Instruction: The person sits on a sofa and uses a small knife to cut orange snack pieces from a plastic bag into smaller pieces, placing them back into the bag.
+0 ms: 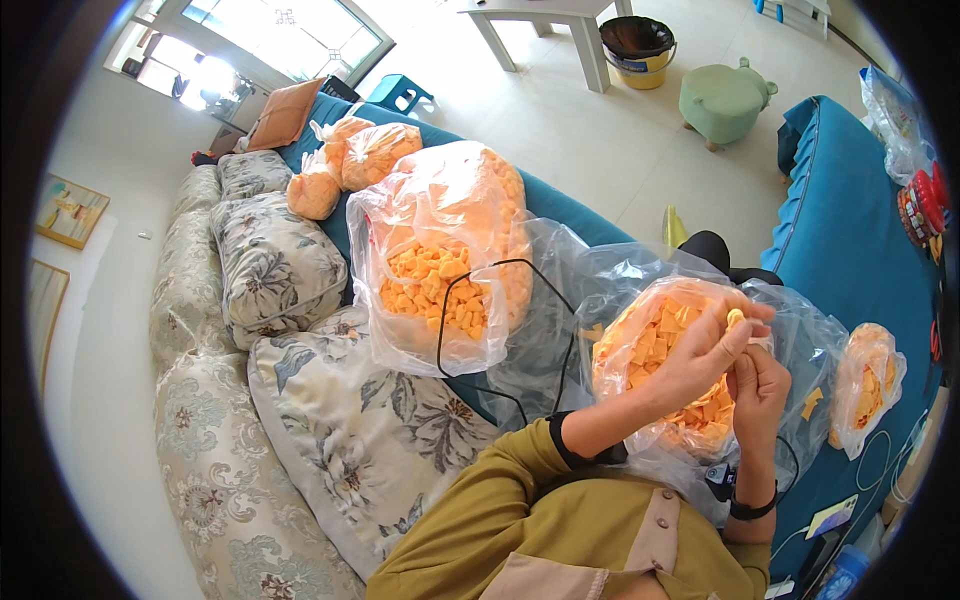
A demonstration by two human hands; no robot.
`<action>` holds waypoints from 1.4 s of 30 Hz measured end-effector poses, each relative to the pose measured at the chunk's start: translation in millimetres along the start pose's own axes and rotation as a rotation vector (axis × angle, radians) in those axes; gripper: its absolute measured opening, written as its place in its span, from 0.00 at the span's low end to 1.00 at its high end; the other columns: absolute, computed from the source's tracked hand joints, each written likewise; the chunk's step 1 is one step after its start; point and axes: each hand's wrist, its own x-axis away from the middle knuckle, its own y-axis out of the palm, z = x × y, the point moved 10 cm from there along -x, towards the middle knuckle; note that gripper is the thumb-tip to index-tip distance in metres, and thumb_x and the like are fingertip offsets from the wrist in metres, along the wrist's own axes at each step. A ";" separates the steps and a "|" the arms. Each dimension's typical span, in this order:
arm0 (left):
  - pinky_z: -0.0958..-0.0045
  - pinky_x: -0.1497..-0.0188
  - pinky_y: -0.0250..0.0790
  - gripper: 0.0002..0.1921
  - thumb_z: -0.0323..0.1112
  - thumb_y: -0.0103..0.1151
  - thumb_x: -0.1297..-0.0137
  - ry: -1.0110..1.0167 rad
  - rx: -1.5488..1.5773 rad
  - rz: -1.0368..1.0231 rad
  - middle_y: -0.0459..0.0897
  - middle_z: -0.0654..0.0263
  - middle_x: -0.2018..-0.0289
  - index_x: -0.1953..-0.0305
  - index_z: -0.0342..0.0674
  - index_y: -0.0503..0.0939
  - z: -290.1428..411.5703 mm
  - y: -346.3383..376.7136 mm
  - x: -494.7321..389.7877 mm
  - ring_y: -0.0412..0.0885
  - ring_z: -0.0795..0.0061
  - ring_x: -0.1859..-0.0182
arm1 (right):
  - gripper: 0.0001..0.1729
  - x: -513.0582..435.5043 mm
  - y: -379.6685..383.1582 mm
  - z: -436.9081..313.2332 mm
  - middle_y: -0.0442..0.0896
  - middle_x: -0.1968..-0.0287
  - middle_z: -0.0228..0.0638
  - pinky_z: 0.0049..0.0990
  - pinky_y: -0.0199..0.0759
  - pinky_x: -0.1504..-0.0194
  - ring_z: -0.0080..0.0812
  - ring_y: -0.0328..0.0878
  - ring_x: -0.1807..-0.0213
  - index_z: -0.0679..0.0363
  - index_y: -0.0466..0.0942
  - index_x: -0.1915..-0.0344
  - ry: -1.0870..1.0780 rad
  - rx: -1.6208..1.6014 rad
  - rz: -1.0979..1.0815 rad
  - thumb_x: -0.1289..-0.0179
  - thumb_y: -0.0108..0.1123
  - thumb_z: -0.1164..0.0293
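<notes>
My left hand [709,341] is raised over an open clear plastic bag with a small orange piece [735,319] at its fingertips. Close beside it, my right hand [759,386] has its thumb and fingers pinched together; whatever may be between them is hidden. Flat orange pieces [660,337] that look like cut fabric or foam fill the bag beneath both hands. To the left, a large translucent plastic bag [450,187] lies open towards me, full of puffy orange pieces [431,289].
Several tied bags [382,150] of orange pieces rest further along the teal sofa cover [592,225]. A smaller bag [866,390] lies at the right, near a phone [831,517] and cables. A black cord [442,322] loops by the large bag. Floral cushions [375,405] line the left.
</notes>
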 end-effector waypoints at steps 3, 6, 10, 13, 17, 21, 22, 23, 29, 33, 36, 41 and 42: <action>0.78 0.52 0.66 0.15 0.39 0.38 0.23 0.040 0.071 0.058 0.79 0.64 0.62 0.64 0.36 0.72 0.3 -4.1 2.0 0.73 0.77 0.58 | 0.12 5.2 -0.6 6.1 0.71 0.77 0.20 0.12 0.54 0.77 0.11 0.63 0.77 0.68 0.77 0.63 0.014 -0.018 0.052 0.28 0.51 0.71; 0.75 0.50 0.65 0.16 0.39 0.37 0.23 0.058 0.061 0.016 0.79 0.64 0.61 0.68 0.37 0.70 0.6 9.1 -0.9 0.73 0.77 0.59 | 0.12 6.0 1.0 13.7 0.69 0.78 0.18 0.13 0.49 0.79 0.09 0.60 0.78 0.66 0.78 0.64 0.049 -0.121 0.126 0.28 0.51 0.69; 0.78 0.53 0.67 0.10 0.35 0.45 0.26 0.007 0.102 0.132 0.77 0.66 0.62 0.64 0.36 0.74 3.8 -8.5 0.4 0.73 0.82 0.57 | 0.10 -0.5 -3.8 12.6 0.74 0.77 0.25 0.16 0.57 0.76 0.16 0.67 0.77 0.68 0.78 0.62 0.097 -0.041 0.068 0.30 0.52 0.72; 0.82 0.55 0.68 0.05 0.28 0.53 0.31 -0.062 -0.093 0.270 0.76 0.71 0.64 0.60 0.32 0.75 7.6 -41.4 4.3 0.74 0.85 0.60 | 0.09 -2.2 -10.9 -3.4 0.80 0.73 0.39 0.24 0.67 0.72 0.32 0.76 0.75 0.69 0.77 0.60 -0.021 0.258 0.046 0.34 0.54 0.75; 0.72 0.50 0.74 0.08 0.27 0.51 0.31 -0.078 0.011 0.166 0.78 0.65 0.57 0.55 0.31 0.76 6.2 -39.7 1.0 0.78 0.77 0.55 | 0.09 1.9 -15.4 -8.8 0.81 0.68 0.51 0.37 0.71 0.66 0.50 0.80 0.67 0.65 0.79 0.60 -0.085 0.359 0.105 0.38 0.55 0.75; 0.71 0.53 0.76 0.08 0.26 0.52 0.31 -0.113 0.076 0.141 0.81 0.61 0.59 0.55 0.30 0.77 7.2 -36.4 -2.1 0.81 0.75 0.57 | 0.05 1.6 -14.8 -12.9 0.78 0.73 0.47 0.37 0.68 0.70 0.50 0.76 0.71 0.64 0.78 0.63 -0.098 0.311 0.097 0.40 0.57 0.78; 0.71 0.53 0.76 0.08 0.26 0.53 0.31 -0.118 0.090 0.120 0.82 0.61 0.59 0.55 0.30 0.77 6.4 -33.1 -2.8 0.81 0.74 0.58 | 0.05 1.7 -15.1 -13.9 0.78 0.73 0.47 0.37 0.67 0.70 0.50 0.76 0.71 0.64 0.78 0.63 -0.081 0.301 0.094 0.40 0.57 0.78; 0.71 0.53 0.76 0.08 0.27 0.53 0.31 -0.118 0.108 0.124 0.82 0.61 0.60 0.55 0.31 0.77 6.7 -33.7 -2.9 0.81 0.74 0.58 | 0.05 1.7 -14.6 -15.3 0.78 0.73 0.47 0.36 0.67 0.71 0.50 0.76 0.71 0.64 0.78 0.63 -0.068 0.288 0.083 0.40 0.57 0.78; 0.72 0.53 0.76 0.06 0.27 0.53 0.31 -0.070 0.158 0.154 0.82 0.61 0.59 0.56 0.32 0.76 6.7 -38.6 -3.5 0.81 0.75 0.58 | 0.03 3.1 -13.9 -6.6 0.76 0.77 0.46 0.31 0.65 0.74 0.41 0.73 0.78 0.65 0.78 0.66 0.048 0.188 0.036 0.40 0.58 0.77; 0.77 0.55 0.74 0.06 0.27 0.54 0.31 -0.065 0.195 0.224 0.80 0.66 0.61 0.57 0.33 0.75 3.4 -37.7 0.7 0.79 0.80 0.59 | 0.05 4.8 -9.8 4.3 0.75 0.81 0.41 0.26 0.63 0.76 0.32 0.71 0.81 0.65 0.77 0.69 0.072 0.111 0.008 0.37 0.56 0.77; 0.80 0.55 0.71 0.04 0.27 0.53 0.31 -0.035 0.100 0.214 0.79 0.67 0.62 0.58 0.34 0.74 5.1 -32.2 2.5 0.77 0.82 0.59 | 0.07 6.9 -4.6 19.4 0.72 0.83 0.33 0.22 0.60 0.77 0.22 0.68 0.81 0.65 0.77 0.70 0.187 -0.089 0.000 0.34 0.54 0.76; 0.75 0.52 0.73 0.05 0.27 0.51 0.30 -0.006 0.079 0.225 0.81 0.63 0.61 0.57 0.33 0.74 7.1 -32.3 2.0 0.80 0.76 0.58 | 0.09 0.2 4.8 24.4 0.70 0.84 0.30 0.21 0.58 0.78 0.18 0.65 0.81 0.64 0.77 0.71 0.223 -0.306 -0.018 0.33 0.53 0.75; 0.75 0.52 0.73 0.05 0.27 0.51 0.30 -0.006 0.092 0.215 0.81 0.63 0.61 0.57 0.33 0.74 8.9 -32.5 1.0 0.80 0.76 0.57 | 0.08 -0.2 2.8 25.1 0.70 0.84 0.31 0.22 0.58 0.78 0.19 0.65 0.81 0.64 0.77 0.71 0.236 -0.267 -0.021 0.34 0.53 0.75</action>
